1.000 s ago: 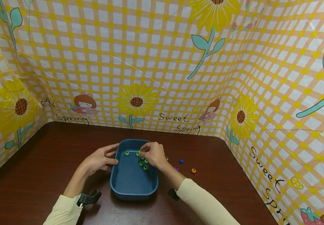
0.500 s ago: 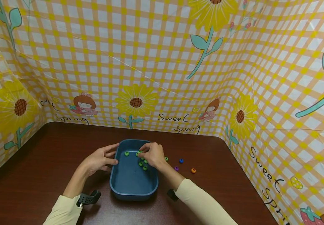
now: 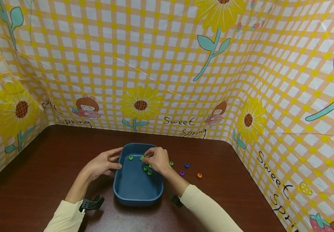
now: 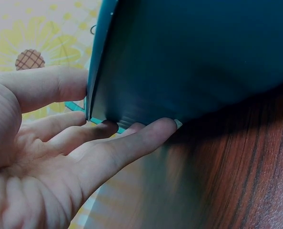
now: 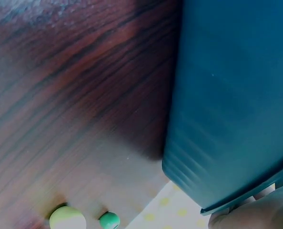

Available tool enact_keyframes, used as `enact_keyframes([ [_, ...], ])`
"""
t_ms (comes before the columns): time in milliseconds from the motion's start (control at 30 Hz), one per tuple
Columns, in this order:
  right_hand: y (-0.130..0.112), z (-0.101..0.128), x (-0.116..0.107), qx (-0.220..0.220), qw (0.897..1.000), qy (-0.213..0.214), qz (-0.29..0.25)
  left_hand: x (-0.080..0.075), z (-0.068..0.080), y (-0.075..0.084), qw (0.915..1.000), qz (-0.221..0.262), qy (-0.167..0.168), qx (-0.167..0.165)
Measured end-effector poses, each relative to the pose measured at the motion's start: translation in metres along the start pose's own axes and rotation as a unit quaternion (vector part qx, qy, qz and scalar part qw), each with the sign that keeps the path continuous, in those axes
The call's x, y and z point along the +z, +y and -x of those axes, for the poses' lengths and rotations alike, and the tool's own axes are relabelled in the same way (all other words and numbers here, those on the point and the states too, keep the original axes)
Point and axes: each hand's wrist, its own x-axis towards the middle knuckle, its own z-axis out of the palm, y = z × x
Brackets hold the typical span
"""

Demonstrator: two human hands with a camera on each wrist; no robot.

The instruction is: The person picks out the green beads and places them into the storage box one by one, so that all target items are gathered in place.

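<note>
A dark wooden table stands enclosed by yellow checked sunflower-print walls.

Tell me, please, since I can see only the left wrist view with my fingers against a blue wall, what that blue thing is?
Observer: It is a blue tray on the dark wooden table; your left hand touches its left rim.
Operator: Thank you. Is anything inside it?
Observer: Yes, several green beads lie in its far half.
Operator: And where is the right hand?
Observer: The right hand is over the tray's far right part, fingers curled down among the beads; whether it pinches one cannot be told.
Operator: Are there beads outside the tray?
Observer: Yes, to its right: a green bead, a blue bead, a purple bead and an orange bead.
</note>
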Motion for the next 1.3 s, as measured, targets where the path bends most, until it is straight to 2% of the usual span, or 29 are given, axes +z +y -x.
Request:
enact_keyframes([
  [1300,-0.0007,0.0009,0.0021,-0.011,1.000,0.002,0.000,0.0011,0.0007,0.0021,1.0000,-0.006,0.005,-0.004],
])
